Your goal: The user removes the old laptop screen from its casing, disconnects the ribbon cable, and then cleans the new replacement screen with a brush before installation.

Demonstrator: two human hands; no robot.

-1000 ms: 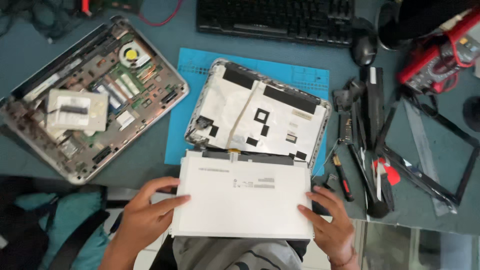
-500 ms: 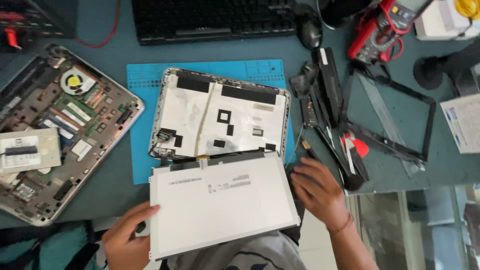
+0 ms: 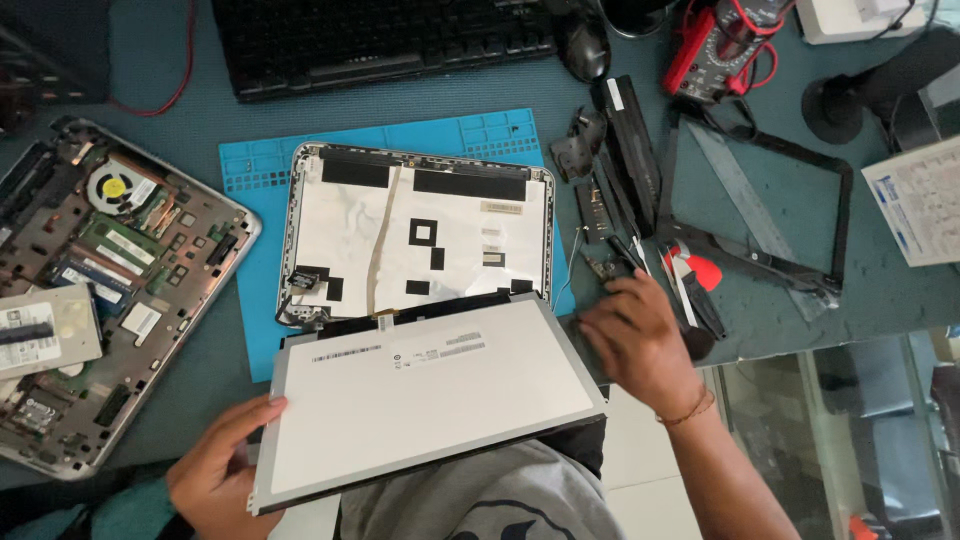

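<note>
Head view was filled by a teal bench seen from above. A bare screen panel (image 3: 425, 400), white back up, was held tilted at the near edge, its far edge resting by a blue mat (image 3: 250, 175). The left hand (image 3: 215, 475) was seen at the panel's near left corner, fingers curled along the left edge with the thumb beside it; whether the fingertips gripped underneath could not be told. The right hand (image 3: 640, 345) was placed just off the panel's right edge, apart from it, fingers loosely bent and pointed at a cluster of small tools (image 3: 620, 255); whether anything was pinched could not be told.

On the mat a laptop lid (image 3: 420, 235) was laid open side up, lined with silver foil and marked with black tape patches; a thin ribbon cable (image 3: 383, 240) was run down it toward the panel. To the left an opened laptop base (image 3: 100, 290) was shown with its fan and boards exposed, and a drive (image 3: 45, 330) was laid on its near part. A black keyboard (image 3: 390, 40) and a mouse (image 3: 585, 45) were set at the far side. To the right a black bezel frame (image 3: 845, 210), a red-handled tool (image 3: 700, 270), a red multimeter (image 3: 715, 45) and a printed sheet (image 3: 920, 205) were laid out.
</note>
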